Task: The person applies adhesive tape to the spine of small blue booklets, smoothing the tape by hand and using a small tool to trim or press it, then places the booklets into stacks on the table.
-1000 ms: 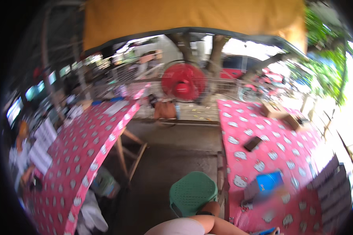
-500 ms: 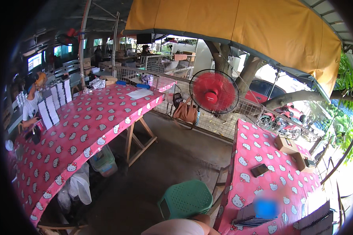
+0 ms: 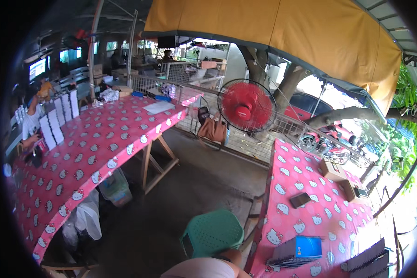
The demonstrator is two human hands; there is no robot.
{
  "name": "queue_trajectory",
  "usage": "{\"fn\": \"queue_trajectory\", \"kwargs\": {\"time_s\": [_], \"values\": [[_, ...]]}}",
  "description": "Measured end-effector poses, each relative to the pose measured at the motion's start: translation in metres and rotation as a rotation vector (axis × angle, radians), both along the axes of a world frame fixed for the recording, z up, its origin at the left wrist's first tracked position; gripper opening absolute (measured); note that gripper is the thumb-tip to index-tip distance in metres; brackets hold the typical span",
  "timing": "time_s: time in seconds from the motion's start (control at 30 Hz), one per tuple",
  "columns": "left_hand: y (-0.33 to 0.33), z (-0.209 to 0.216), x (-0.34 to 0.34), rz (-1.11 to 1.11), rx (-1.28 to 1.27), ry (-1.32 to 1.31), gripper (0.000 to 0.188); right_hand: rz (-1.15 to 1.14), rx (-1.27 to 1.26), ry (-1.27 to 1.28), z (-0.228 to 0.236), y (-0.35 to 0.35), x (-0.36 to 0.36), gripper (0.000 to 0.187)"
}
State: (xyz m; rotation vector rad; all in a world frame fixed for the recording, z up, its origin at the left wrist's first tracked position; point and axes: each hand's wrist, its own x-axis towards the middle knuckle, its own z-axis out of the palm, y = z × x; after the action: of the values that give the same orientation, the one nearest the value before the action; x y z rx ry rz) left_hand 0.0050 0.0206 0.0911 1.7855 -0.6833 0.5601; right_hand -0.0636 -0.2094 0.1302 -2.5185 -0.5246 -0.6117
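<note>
Neither of my hands shows. At the bottom edge there is a pale rounded piece of clothing [image 3: 199, 269] with a bit of bare skin [image 3: 234, 257] beside it; I cannot tell which limb this is. Nearest to it on the right-hand table [image 3: 282, 217] lies a fanned stack of spiral-bound books [image 3: 282, 252], topped by a bright blue cover [image 3: 309, 247]. A second stack of dark bound books [image 3: 368, 262] sits to its right, partly cut by the rim. Further back on this table rests a small dark flat case [image 3: 300, 200].
A green plastic chair [image 3: 213, 233] stands between the right table and the long pink-covered left table [image 3: 92, 148]. A red fan [image 3: 246, 105] and brown bag [image 3: 213, 130] are by the mesh fence. Cardboard boxes [image 3: 333, 170] lie at right. A person [image 3: 32, 116] sits beside white book stacks [image 3: 51, 129].
The whole view has shifted slightly, so the tables, chair and fan appear further left. The blue cover, blurred before, shows sharply now. No hand comes into view.
</note>
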Motion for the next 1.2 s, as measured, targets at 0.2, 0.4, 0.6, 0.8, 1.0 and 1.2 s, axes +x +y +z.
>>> {"fn": "queue_trajectory", "kwargs": {"time_s": [0.2, 0.4, 0.6, 0.8, 1.0, 1.2], "values": [[0.006, -0.005, -0.007, 0.004, -0.039, 0.038, 0.021, 0.028, 0.007, 0.048, 0.006, 0.012, 0.002, 0.018], [0.004, -0.006, -0.01, -0.01, -0.081, 0.047, 0.021, 0.034, -0.005, 0.051, 0.009, 0.016, 0.002, 0.017], [0.007, -0.009, -0.011, -0.016, -0.098, 0.072, 0.021, 0.008, 0.018, 0.069, 0.008, 0.021, 0.004, 0.016], [0.002, -0.012, -0.012, -0.029, -0.122, 0.087, 0.022, 0.001, 0.017, 0.067, 0.007, 0.023, 0.006, 0.016], [0.001, -0.013, -0.016, -0.032, -0.151, 0.091, 0.022, -0.001, -0.026, 0.092, 0.014, 0.026, 0.005, 0.016], [0.0, -0.012, -0.016, -0.043, -0.181, 0.088, 0.023, 0.0, -0.032, 0.092, 0.018, 0.028, 0.007, 0.015]]}}
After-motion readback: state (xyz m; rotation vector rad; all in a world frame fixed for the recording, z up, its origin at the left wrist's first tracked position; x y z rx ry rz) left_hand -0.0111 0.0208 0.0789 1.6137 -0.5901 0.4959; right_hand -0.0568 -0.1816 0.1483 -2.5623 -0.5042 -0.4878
